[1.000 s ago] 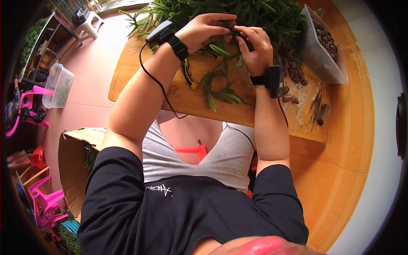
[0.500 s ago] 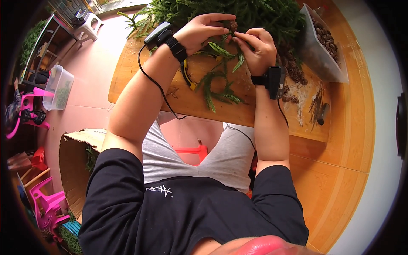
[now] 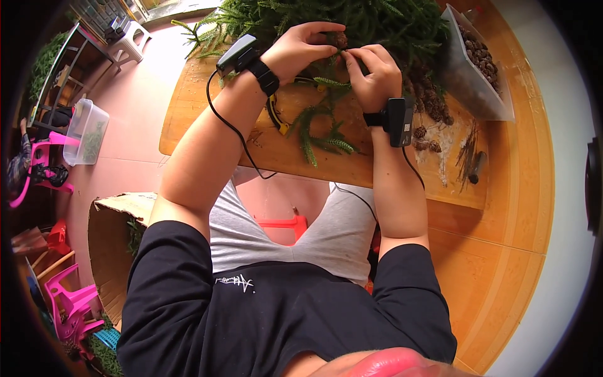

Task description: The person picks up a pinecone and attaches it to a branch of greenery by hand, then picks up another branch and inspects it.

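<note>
A small brown pine cone sits between the thumb and fingers of my left hand, over the far part of the table. My right hand meets it from the right, its thumb and forefinger pinched together just under the cone. What that pinch holds is too small to make out. A green fir sprig shows below the fingertips. Nearer me lies another green sprig on the wooden table. A yellow-and-black hand tool lies beside it, partly behind my left wrist.
Heaped green branches cover the table's far side. Loose pine cones lie on the right, near a plastic bin of cones and some thin dark sticks. A cardboard box stands at my left; a person sits far left.
My right hand has shifted slightly left and turned a little. The sprigs below the fingertips have swung, and less of them shows. My left hand stays nearly in place with the pine cone.
</note>
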`<state>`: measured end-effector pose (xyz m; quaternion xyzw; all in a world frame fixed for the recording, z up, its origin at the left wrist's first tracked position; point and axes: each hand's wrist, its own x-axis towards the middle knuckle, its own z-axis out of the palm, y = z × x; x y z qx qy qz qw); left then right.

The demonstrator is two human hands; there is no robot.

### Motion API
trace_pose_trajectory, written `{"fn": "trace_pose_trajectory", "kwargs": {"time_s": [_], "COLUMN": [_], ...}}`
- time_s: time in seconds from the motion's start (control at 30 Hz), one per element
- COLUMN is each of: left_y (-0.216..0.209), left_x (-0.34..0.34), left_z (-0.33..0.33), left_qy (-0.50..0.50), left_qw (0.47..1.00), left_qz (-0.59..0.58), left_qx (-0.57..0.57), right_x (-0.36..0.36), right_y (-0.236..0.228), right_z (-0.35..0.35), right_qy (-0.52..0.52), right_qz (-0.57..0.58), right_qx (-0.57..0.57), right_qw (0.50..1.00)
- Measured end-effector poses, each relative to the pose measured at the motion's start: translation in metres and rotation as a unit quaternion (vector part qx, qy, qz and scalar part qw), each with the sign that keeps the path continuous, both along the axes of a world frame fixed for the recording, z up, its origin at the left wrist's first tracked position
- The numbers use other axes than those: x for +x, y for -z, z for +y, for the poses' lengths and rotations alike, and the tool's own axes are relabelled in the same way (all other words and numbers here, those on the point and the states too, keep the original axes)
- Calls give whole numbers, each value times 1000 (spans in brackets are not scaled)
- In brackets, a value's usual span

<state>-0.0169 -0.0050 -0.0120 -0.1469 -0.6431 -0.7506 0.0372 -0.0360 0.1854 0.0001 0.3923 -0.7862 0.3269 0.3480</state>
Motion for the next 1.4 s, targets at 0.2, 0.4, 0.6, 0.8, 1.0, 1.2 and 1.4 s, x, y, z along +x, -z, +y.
{"fn": "trace_pose_trajectory", "kwargs": {"time_s": [0.2,0.4,0.6,0.8,1.0,1.2,1.4], "left_y": [5,7,11,4,8,-3,-6], "left_x": [-3,2,2,-5,1,11,11], "left_z": [7,15,16,15,24,23,16], "left_qy": [-55,-78,-99,-105,-78,-97,-82], "left_qw": [996,994,994,992,995,995,996], "left_qz": [56,60,47,66,39,31,16], "left_qx": [-46,-48,-13,30,42,-13,-1], "right_x": [0,6,5,0,5,13,8], "right_y": [1,1,4,-6,1,-9,-3], "right_z": [-1,1,-6,-11,-6,0,-2], "right_qy": [41,90,96,97,110,108,101], "right_qz": [-2,17,0,27,-22,-48,-36], "right_qx": [7,21,2,-14,-15,-15,-4], "right_qw": [999,996,995,995,994,993,994]}}
